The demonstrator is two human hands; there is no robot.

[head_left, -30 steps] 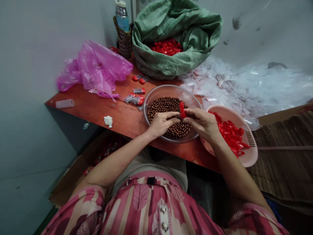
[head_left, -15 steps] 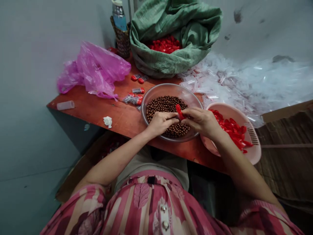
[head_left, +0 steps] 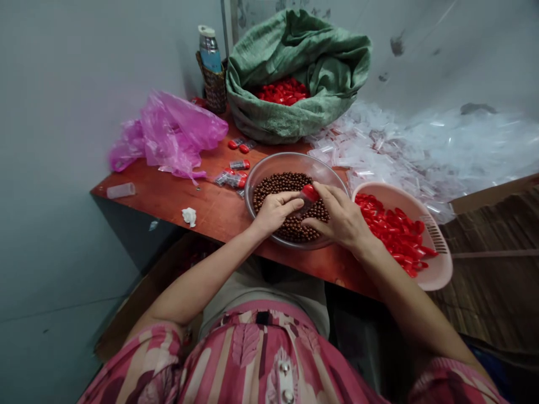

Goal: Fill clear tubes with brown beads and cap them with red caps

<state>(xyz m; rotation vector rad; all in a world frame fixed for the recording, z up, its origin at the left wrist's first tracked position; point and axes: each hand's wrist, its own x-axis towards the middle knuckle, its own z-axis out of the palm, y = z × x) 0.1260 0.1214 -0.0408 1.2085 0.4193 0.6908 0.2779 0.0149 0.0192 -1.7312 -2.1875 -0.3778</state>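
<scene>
Over the metal bowl (head_left: pixel 251 209) of brown beads (head_left: pixel 283 183), my left hand (head_left: pixel 275 212) pinches a small clear plastic tube with a red cap (head_left: pixel 310 193). The cap end points up and to the right; what the tube contains is hard to make out. My right hand (head_left: pixel 343 219) is just right of it, thumb and fingers spread apart, a fingertip at the edge of the cap. To the right, a pink plastic basket (head_left: pixel 440 275) holds many loose red caps (head_left: pixel 393 230).
A green sack (head_left: pixel 290 126) of red pieces stands behind the bowl. Clear tubes (head_left: pixel 404 146) are heaped at right. Several capped tubes (head_left: pixel 231 178), a pink bag (head_left: pixel 172 132), a lone tube (head_left: pixel 120 191) and crumpled tissue (head_left: pixel 189 216) lie left. A flask (head_left: pixel 209 50) stands behind.
The red cap, earlier upright between both hands' fingers, now sits over the tube's end. My right thumb and fingers have spread apart. The view has shifted slightly.
</scene>
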